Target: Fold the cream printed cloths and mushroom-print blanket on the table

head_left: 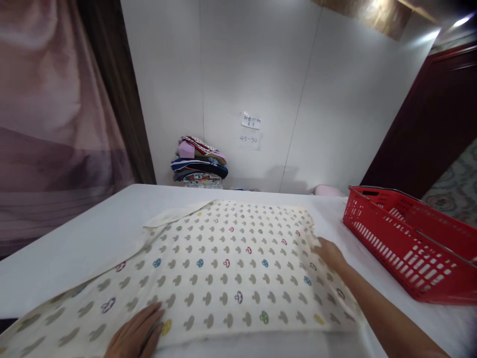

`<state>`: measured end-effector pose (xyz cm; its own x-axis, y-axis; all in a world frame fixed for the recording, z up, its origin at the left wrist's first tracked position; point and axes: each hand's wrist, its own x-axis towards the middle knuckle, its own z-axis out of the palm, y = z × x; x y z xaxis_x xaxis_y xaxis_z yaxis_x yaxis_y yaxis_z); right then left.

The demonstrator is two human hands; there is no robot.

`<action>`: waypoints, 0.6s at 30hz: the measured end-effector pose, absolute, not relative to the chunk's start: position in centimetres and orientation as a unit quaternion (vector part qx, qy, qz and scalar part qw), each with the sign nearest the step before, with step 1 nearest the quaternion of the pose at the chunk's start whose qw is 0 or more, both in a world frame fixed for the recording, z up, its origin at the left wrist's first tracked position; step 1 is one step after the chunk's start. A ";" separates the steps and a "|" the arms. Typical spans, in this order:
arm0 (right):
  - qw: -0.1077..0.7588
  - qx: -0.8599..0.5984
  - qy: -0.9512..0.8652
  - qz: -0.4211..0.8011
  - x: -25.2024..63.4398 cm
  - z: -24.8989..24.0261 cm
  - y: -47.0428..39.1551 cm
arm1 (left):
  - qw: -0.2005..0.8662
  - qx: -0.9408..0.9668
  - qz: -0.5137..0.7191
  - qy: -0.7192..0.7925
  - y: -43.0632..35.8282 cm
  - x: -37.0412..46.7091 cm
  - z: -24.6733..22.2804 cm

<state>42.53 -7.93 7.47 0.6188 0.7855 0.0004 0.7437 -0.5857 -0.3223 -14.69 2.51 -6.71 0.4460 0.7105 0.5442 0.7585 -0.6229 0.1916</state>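
On a white table (97, 231), a cream cloth printed with taupe mushrooms and scattered coloured ones (219, 256) spreads wide between two bare hands. The left hand (136, 330) lies open on the near left part, palm down, fingers lightly bent; the right hand (330, 252) meets the right edge, its fingers curled, though whether they pinch the fabric cannot be told. Light, level pressure at left and a gentle outward draw at right would likely ease the soft ripples without skewing the print. The thin, matte-looking fabric rumples along the right, its far left edge irregular. At right stands a glossy red plastic basket, slotted and metal-handled (387, 231); at far left, folded multicoloured textiles (199, 164) are stacked.
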 end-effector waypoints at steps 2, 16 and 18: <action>0.089 -0.840 -0.533 0.053 36.5 8.2 -8.4 | 0.014 -0.840 -0.312 -0.444 2.1 -13.9 -5.7; -0.058 -0.672 -0.720 0.161 21.4 6.2 -15.3 | -0.370 -0.701 -0.320 -0.519 -0.8 2.4 3.0; -0.060 -0.681 -0.711 0.165 21.2 5.7 -15.5 | -0.344 -0.714 -0.334 -0.510 0.8 4.2 3.1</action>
<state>21.22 -15.53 5.70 -0.0642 0.9485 -0.3101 0.9881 0.0169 -0.1529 4.20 0.80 3.09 0.2569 0.9582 0.1259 0.4985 -0.2430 0.8322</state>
